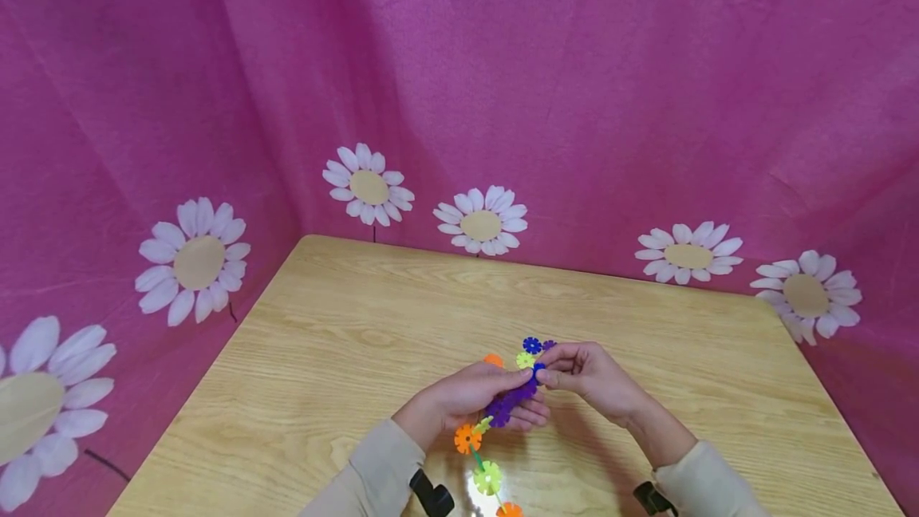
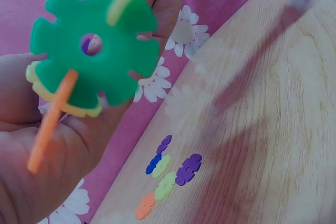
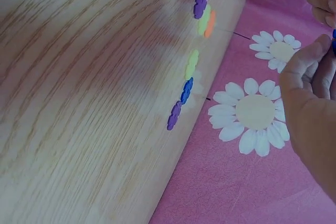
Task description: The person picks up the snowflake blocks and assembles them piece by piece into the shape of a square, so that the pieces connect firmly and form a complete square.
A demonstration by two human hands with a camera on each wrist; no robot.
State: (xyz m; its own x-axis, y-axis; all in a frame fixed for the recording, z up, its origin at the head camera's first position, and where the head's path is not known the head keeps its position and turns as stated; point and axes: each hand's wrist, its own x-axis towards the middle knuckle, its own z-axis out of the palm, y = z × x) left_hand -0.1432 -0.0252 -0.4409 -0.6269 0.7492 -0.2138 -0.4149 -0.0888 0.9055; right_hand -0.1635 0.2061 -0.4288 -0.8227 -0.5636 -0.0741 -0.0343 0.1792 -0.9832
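Note:
A chain of notched plastic flower discs runs through my left hand (image 1: 459, 396), which holds it between thumb and fingers. Its purple discs (image 1: 500, 412) lie across the fingers. Below them hang an orange disc (image 1: 467, 439), a green one seen edge-on, a yellow-green disc (image 1: 488, 478) and another orange disc at the bottom edge. At the upper end, my right hand (image 1: 603, 385) pinches a dark blue disc (image 1: 538, 374) against the chain, close to my left thumb. The left wrist view shows a green disc (image 2: 94, 19) up close, with an orange disc (image 2: 52, 121) slotted into it.
Loose discs lie on the wooden table (image 1: 345, 325) beyond my hands: a blue disc (image 1: 531, 345), a purple disc (image 3: 201, 1), a yellow-green disc (image 3: 192, 65) and an orange disc (image 2: 146, 206) among them. A pink cloth (image 1: 574, 102) with white daisies stands behind the table and along its sides.

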